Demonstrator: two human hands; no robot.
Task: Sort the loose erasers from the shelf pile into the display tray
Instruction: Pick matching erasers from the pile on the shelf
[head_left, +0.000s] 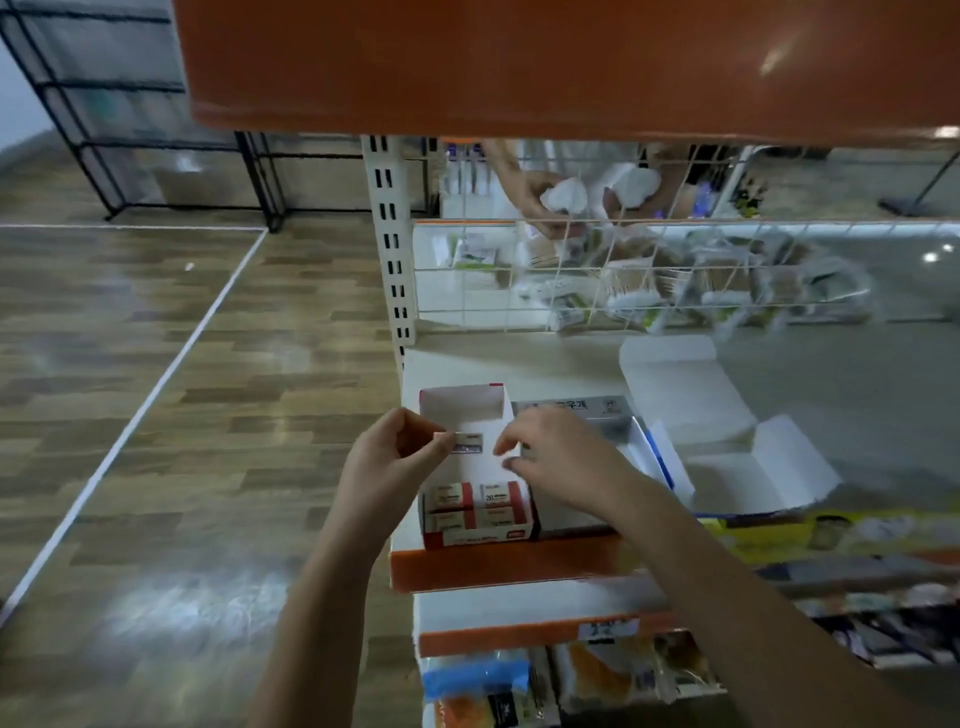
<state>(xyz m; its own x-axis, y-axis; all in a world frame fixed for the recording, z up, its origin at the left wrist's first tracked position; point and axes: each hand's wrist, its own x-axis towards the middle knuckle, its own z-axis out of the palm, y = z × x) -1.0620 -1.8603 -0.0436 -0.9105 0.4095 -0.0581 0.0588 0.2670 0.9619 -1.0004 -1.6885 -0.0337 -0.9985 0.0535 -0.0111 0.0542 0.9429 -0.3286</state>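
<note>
Left hand: your left hand (397, 457) pinches one small eraser (466, 443) between thumb and fingertips, above the open middle of the display tray.
Right hand: your right hand (558, 457) hovers over the right wall of the tray, fingers curled downward; you cannot tell whether they grip anything.
Display tray: the red-and-white display tray (480, 535) stands on the shelf at its left end, back flap upright.
Tray contents: boxed erasers (478, 506) with red-and-white sleeves fill the front rows, packed side by side; the rear part shows bare white floor.
Grey box: a grey box (582, 415) sits just beside the tray on its right, touching it; contents are hidden by your right hand.
White carton: an opened white carton (717, 431) lies further right, flaps spread flat.
Shelf: the shelf (498, 564) has an orange front edge.
Wire basket: a wire basket (649, 275) behind the shelf holds blurred packets.
Lower shelf: wrapped packets (571, 680) lie below.
</note>
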